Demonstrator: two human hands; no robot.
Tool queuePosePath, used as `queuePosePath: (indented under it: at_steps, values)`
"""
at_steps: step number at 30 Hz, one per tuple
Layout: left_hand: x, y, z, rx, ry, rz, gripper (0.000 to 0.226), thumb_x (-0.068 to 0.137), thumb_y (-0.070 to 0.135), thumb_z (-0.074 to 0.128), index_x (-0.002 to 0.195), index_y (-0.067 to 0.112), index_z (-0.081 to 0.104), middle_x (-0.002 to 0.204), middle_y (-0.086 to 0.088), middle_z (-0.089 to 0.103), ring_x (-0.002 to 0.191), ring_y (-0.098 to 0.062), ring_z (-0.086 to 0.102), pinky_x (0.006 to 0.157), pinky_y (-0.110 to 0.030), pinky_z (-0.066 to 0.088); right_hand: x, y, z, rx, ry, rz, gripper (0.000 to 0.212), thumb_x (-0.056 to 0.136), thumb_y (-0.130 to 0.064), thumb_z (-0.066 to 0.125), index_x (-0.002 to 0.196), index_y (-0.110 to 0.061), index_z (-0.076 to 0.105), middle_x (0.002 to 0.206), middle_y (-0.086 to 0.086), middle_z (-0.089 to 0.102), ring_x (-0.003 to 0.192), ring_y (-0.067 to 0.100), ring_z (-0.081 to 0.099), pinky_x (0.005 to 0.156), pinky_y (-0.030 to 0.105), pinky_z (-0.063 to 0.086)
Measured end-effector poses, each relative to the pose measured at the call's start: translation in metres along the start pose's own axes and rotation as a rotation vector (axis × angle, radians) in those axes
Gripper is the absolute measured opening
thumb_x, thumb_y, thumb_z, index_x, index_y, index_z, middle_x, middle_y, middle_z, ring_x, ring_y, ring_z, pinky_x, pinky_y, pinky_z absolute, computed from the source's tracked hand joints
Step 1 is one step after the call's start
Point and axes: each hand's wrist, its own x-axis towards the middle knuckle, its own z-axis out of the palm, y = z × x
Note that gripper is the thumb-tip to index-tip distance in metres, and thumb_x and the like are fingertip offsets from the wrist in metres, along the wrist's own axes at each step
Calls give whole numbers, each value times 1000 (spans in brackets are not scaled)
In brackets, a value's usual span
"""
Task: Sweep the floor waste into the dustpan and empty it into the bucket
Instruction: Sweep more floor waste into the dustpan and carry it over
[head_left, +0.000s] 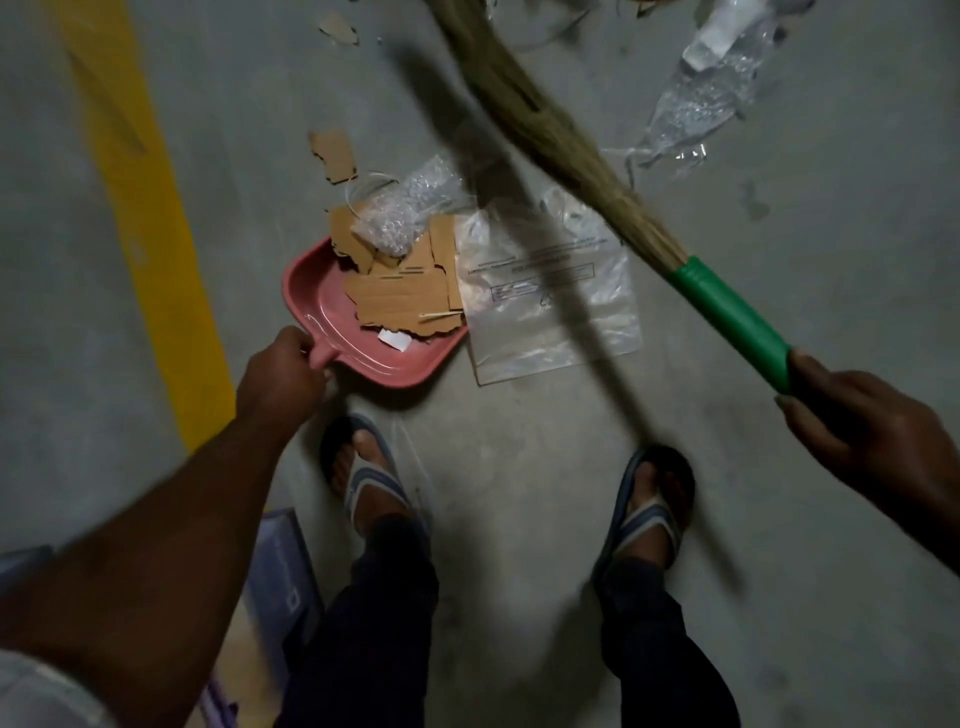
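A pink dustpan (322, 304) lies on the grey floor in front of my feet, holding torn cardboard pieces (400, 291) and a wad of bubble wrap (402, 215). My left hand (283, 371) grips its handle. My right hand (872, 431) grips the green handle of a grass broom (571, 135), whose bristles stretch up and to the left over the waste, blurred. A clear plastic bag (550, 301) lies flat beside the dustpan's right edge. No bucket is in view.
More waste lies further off: a cardboard scrap (332, 156), another cardboard scrap (337, 28) and crumpled clear plastic (706, 98) at top right. A yellow floor line (150, 218) runs along the left. A pale purple box-like object (280, 577) sits by my left leg.
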Motion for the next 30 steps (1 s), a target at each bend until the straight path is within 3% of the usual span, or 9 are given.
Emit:
queuePosePath:
  at_steps: [7,14,19,22,25,28,30]
  values:
    - [3,0,7,-34,-27,-23,39,84,20,74,116,8,55,113,-20,65,105,-40,60,77,-38,42,19,-17,33,-94,-143,-136,60,73,-18,83,130,-18,64,88,17,67,60,41,66,52,43,53]
    - [8,-6,10,-26,-51,13,36,86,19,72,113,7,52,111,-22,64,103,-42,58,76,-38,39,-21,-39,64,-8,-230,-224,62,75,-24,83,133,-21,61,94,11,68,62,35,68,48,38,52]
    - [1,-17,11,-32,-39,64,33,87,18,71,110,7,50,107,-20,63,98,-40,59,73,-38,39,-47,-41,48,39,-80,-99,48,88,-32,69,134,-23,61,102,9,68,71,35,69,55,38,54]
    - [-9,-32,13,-14,-21,75,30,88,19,70,108,8,50,106,-21,63,96,-42,59,71,-38,38,-59,-43,33,76,22,6,50,82,-30,65,130,-16,64,96,11,69,72,34,68,58,31,50]
    - [-23,-51,13,-6,-22,46,29,88,19,70,106,9,51,106,-22,64,97,-44,60,71,-41,39,-69,-35,25,59,33,87,51,83,-33,63,131,-15,64,91,11,67,71,34,66,59,31,45]
    - [-39,-69,12,20,-47,3,29,86,16,73,104,8,51,105,-23,64,97,-45,60,72,-42,40,-88,-20,24,46,10,197,47,87,-28,71,132,-17,63,92,11,67,73,33,66,63,22,40]
    - [-47,-80,12,55,-69,12,26,85,15,72,98,10,49,97,-23,64,92,-45,61,69,-42,41,-108,-12,25,30,-53,228,57,80,-17,79,134,-17,61,89,11,66,72,35,65,62,32,47]
